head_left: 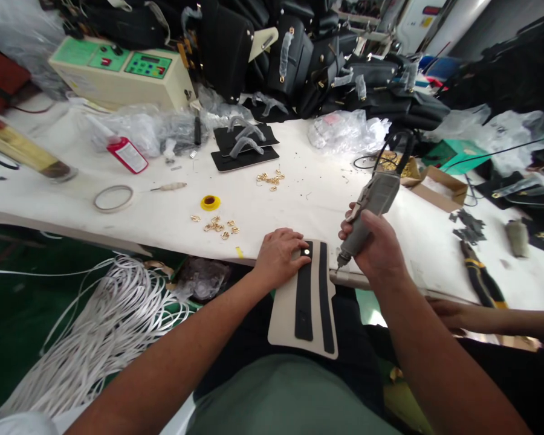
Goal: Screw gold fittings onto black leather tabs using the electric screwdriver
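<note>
A beige panel with two black strips lies across the table's front edge and my lap. My left hand rests on its upper left part, fingers close together, the thumb near a small shiny fastener on the left strip. To the right, my right hand is wrapped round a grey electric screwdriver. The tool's tip points down and left, just right of the panel and apart from it. Gold metal pieces lie beyond my left hand, near a yellow tape roll.
Black panels with wrapped handles lie farther back. A red bottle and control box stand left. At right are a cardboard box, pliers and another person's hand. White cords heap below left.
</note>
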`<state>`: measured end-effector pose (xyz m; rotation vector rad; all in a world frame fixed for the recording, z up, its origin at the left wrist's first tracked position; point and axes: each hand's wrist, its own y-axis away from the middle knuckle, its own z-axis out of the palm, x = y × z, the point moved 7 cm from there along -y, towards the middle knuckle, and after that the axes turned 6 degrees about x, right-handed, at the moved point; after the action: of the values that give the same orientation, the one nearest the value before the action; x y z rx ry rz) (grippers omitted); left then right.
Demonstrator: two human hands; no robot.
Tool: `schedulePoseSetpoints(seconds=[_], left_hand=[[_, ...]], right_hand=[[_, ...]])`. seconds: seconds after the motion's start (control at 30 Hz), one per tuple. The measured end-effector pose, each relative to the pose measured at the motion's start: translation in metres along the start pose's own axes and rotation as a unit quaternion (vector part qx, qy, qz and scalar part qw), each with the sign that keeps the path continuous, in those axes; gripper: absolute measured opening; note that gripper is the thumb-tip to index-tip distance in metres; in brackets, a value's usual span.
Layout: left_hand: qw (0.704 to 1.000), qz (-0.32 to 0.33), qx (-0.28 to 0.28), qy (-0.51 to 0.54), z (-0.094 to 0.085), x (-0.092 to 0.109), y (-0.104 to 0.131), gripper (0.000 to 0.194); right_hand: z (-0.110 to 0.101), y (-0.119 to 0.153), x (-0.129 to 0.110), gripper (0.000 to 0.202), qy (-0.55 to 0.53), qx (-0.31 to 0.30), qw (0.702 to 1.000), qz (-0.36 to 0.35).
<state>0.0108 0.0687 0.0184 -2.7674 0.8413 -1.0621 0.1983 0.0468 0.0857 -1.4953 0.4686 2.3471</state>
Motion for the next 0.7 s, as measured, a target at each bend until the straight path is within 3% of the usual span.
schedulePoseSetpoints(seconds=[0.23, 0.5, 0.7], left_hand=[[1.0, -0.005, -0.002, 0.0, 0.0, 0.002, -0.001, 0.026], [1.0, -0.009, -0.012, 0.007, 0.001, 0.0, 0.0, 0.027], [1.0, -0.007, 0.0, 0.008, -0.002, 0.001, 0.001, 0.024]], right_hand=[[0.029, 0.018, 0.003, 0.037, 0.071, 0.005, 0.98, -0.187], [0.036, 0.013, 0.023, 0.041, 0.128, 0.003, 0.972, -0.198], [0.025, 0.012, 0.008, 0.042, 0.194, 0.04, 0.959, -0.202]])
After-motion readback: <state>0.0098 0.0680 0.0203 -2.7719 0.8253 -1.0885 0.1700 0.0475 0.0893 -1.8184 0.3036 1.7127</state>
